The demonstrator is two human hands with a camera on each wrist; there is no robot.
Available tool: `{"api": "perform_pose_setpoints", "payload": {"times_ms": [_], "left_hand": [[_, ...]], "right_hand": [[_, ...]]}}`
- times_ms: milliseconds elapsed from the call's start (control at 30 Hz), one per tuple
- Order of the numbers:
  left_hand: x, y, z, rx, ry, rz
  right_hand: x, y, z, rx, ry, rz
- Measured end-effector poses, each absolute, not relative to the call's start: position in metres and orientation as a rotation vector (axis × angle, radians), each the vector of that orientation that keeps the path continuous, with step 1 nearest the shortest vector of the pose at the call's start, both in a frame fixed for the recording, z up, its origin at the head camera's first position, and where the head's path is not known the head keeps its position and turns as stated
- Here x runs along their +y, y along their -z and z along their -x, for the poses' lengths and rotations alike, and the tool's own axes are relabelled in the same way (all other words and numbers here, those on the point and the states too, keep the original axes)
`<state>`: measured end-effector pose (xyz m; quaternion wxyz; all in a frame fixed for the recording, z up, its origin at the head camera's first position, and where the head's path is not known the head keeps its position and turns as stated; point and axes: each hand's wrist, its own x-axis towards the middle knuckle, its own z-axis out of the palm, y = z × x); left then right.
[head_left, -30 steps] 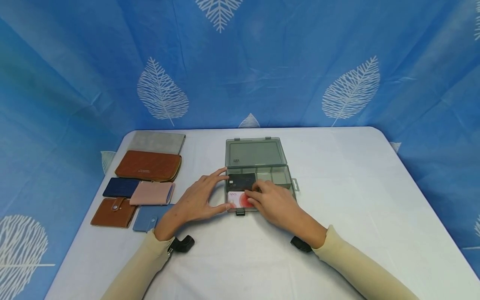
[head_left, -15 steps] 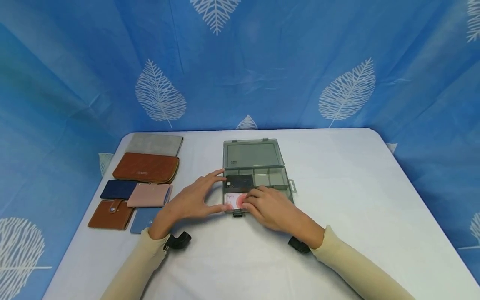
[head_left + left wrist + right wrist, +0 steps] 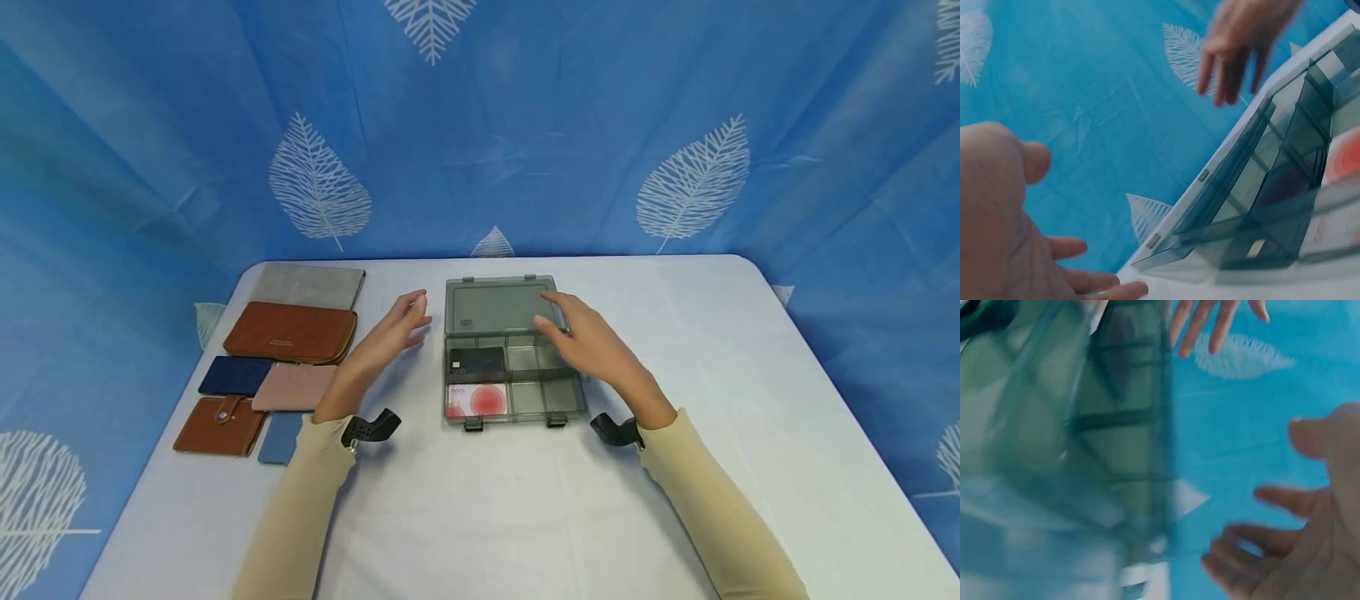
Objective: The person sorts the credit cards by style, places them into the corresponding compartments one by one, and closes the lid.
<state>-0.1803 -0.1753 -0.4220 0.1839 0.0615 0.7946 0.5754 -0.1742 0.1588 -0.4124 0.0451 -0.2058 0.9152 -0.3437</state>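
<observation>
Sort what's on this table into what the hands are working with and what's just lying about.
In hand:
grey compartment box, lid open
black card and red-and-white card in its left compartments
left hand and right hand, raised beside the lid

Lying about:
six wallets at the table's left

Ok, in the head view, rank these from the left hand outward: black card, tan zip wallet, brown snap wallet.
From the left hand:
1. Black card, to its right in the box's upper left compartment.
2. Tan zip wallet, to its left.
3. Brown snap wallet, front left corner of the group.
</observation>
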Motion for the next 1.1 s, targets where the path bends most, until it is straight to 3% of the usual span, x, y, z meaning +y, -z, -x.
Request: {"api": "perform_pose_setpoints", "payload": {"times_ms": [200,500,833,1100], "left_hand": [[-0.154,0.435,0.184,1.997,-1.817,-0.081],[-0.139,0.436,0.178,1.863,-2.055,-0.015],[-0.147,0.427,0.179,1.852,-2.283,-0.117],[-0.149,0.406,0.171,2.107,-2.158,-0.339]], "right_hand": [[0.182,0.436,0.192,2.516,1.313,0.329],[0.187,0.441,0.197,2.243,1.704,0.168],[0.203,0.432,0.203,2.055,1.990,0.324],[0.226,0.402,0.192,2.275,1.737,0.556]]}}
